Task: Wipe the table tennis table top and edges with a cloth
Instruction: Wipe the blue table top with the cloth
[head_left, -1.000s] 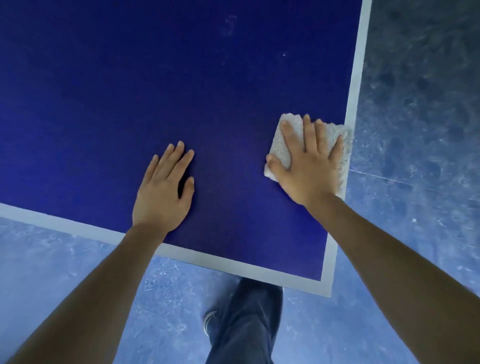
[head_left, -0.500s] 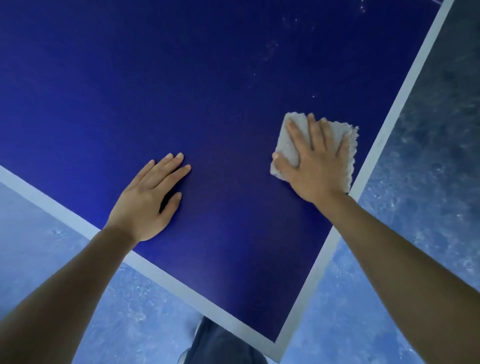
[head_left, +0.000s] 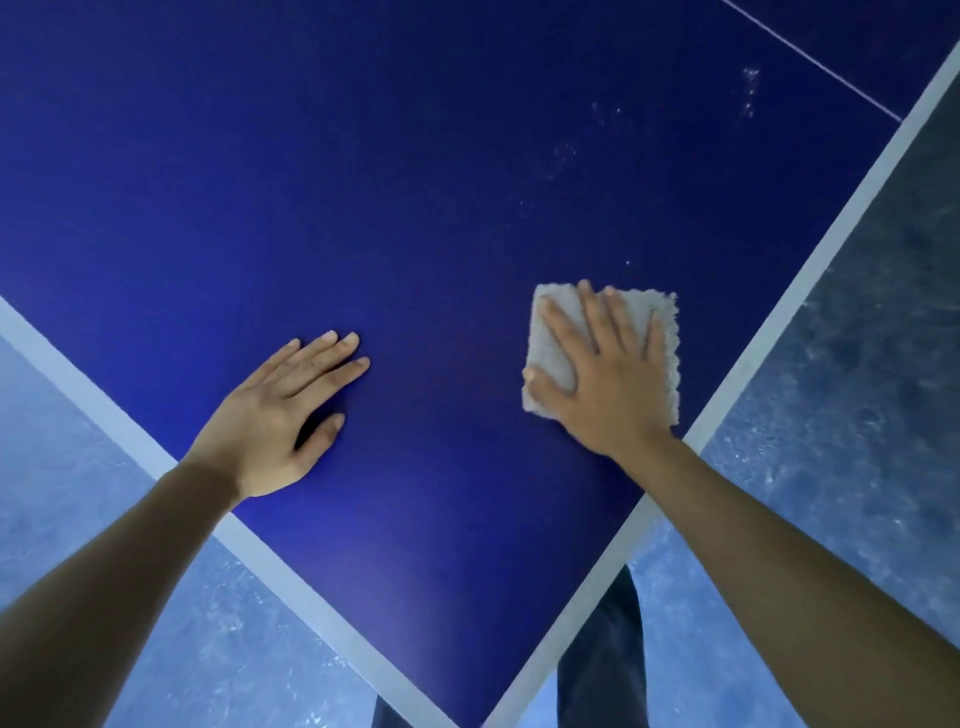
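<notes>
Head view now has the table corner pointing at me from the bottom of the frame, where a second ago that corner sat lower right and the near border ran almost level. I read that as me turning about the corner while my hands shift very little. My right hand (head_left: 610, 374) lies flat on the cloth (head_left: 662, 332), fingers spread and straight, pressing it onto the table top (head_left: 415, 182) just inside the right white border (head_left: 810, 270); earlier the cloth overlapped that line, so the stroke has come inward. My left hand (head_left: 275, 415) rests open and flat on the bare blue, well apart from the right, bracing. I judge most of the top remains to be wiped: pale specks (head_left: 566, 156) sit beyond the cloth. It is a nubby, frayed-edged grey rectangle, soft-looking; the top is matte, smooth, deep blue. Below, a speckled floor (head_left: 857, 415) and a dark trouser leg (head_left: 602, 660).
</notes>
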